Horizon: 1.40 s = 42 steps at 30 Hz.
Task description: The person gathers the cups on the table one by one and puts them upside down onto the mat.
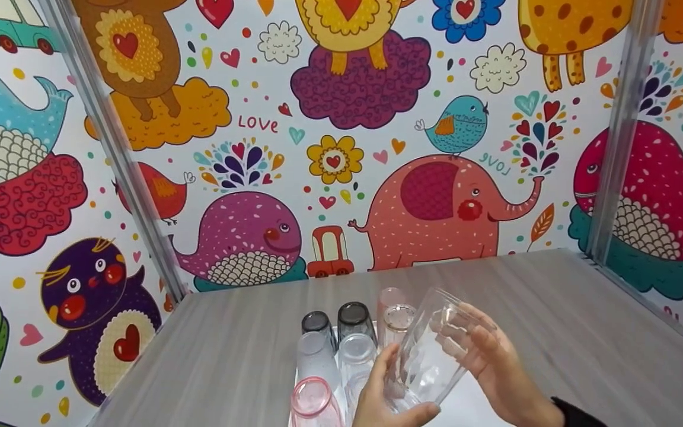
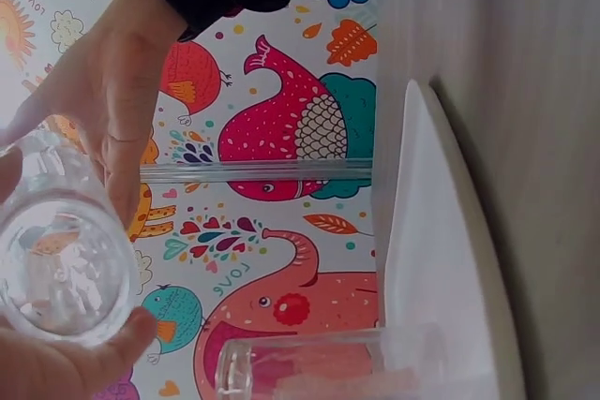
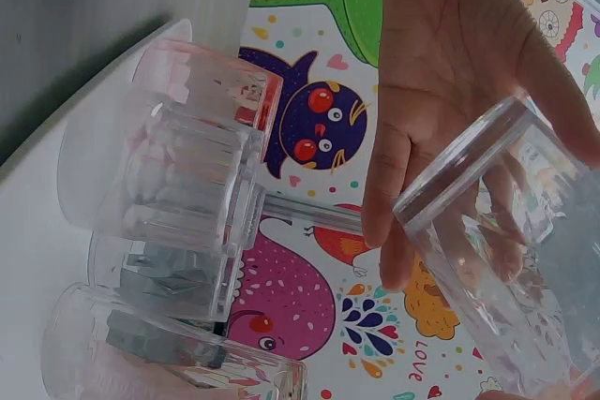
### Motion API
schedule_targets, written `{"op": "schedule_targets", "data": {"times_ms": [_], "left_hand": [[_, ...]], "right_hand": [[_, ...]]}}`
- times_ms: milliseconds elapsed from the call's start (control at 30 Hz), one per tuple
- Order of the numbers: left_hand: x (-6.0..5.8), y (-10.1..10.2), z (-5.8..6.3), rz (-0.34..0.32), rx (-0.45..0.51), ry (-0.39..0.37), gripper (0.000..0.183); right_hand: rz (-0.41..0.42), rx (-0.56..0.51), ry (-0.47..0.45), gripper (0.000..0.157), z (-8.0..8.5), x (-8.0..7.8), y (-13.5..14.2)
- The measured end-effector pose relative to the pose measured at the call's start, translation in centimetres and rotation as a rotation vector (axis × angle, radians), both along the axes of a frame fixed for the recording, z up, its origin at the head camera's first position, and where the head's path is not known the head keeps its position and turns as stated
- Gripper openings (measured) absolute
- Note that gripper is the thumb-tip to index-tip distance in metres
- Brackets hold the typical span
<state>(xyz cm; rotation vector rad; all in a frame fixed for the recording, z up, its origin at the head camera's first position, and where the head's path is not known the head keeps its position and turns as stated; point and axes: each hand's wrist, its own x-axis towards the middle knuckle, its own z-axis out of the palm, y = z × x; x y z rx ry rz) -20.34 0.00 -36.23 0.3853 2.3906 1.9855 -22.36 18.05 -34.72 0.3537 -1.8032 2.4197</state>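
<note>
A clear drinking glass (image 1: 427, 365) is held up between both hands, tilted with its upper end leaning right in the head view. My left hand (image 1: 374, 394) grips it around the lower end, thumb in front and fingers on the far side. Around the upper right part are the fingers of my right hand (image 1: 501, 367), partly seen through the glass. The left wrist view looks straight at the thick round bottom of the glass (image 2: 66, 269). In the right wrist view, the left hand (image 3: 450, 91) spreads behind that thick bottom.
Below the hands, a white tray (image 1: 466, 400) carries several upside-down glasses: a pink-rimmed one (image 1: 313, 398) nearest, dark grey ones (image 1: 354, 317) behind, clear ones (image 1: 358, 350) and a pinkish one (image 1: 390, 296). Cartoon-printed walls (image 1: 329, 201) enclose the grey wood-grain table (image 1: 223, 356).
</note>
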Motion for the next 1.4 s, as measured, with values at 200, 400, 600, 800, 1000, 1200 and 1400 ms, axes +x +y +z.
{"op": "schedule_targets", "data": {"times_ms": [200, 400, 600, 800, 1000, 1200, 1400], "left_hand": [[0.0, -0.5, 0.7, 0.023, 0.045, 0.082, 0.077], [-0.2, -2.6, 2.9, 0.025, 0.031, 0.159, 0.072], [-1.5, -4.1, 6.1, -0.022, -0.215, 0.312, 0.066], [-3.0, -2.9, 7.7, -0.119, -0.574, 0.42, 0.057], [-4.2, -0.6, 7.1, -0.199, -0.859, 0.429, 0.055], [-5.2, 1.5, 5.9, -0.285, -1.04, 0.474, 0.058], [-5.7, 2.7, 5.2, -0.327, -1.106, 0.446, 0.059]], "right_hand": [[0.081, 0.05, -0.008, 0.062, 0.3, -0.1, 0.8], [-0.05, 0.142, -0.044, 0.067, 0.9, -0.2, 3.7], [-0.18, 0.192, -0.054, 0.074, 0.3, -0.9, 7.6], [-0.189, 0.246, -0.204, 0.085, -0.5, -1.0, 9.6], [-0.2, 0.232, -0.248, 0.086, -1.0, -0.8, 10.4], [-0.208, 0.21, -0.249, 0.084, -1.8, -0.4, 11.2], [-0.224, 0.235, -0.269, 0.083, -2.5, -0.1, 12.3]]}}
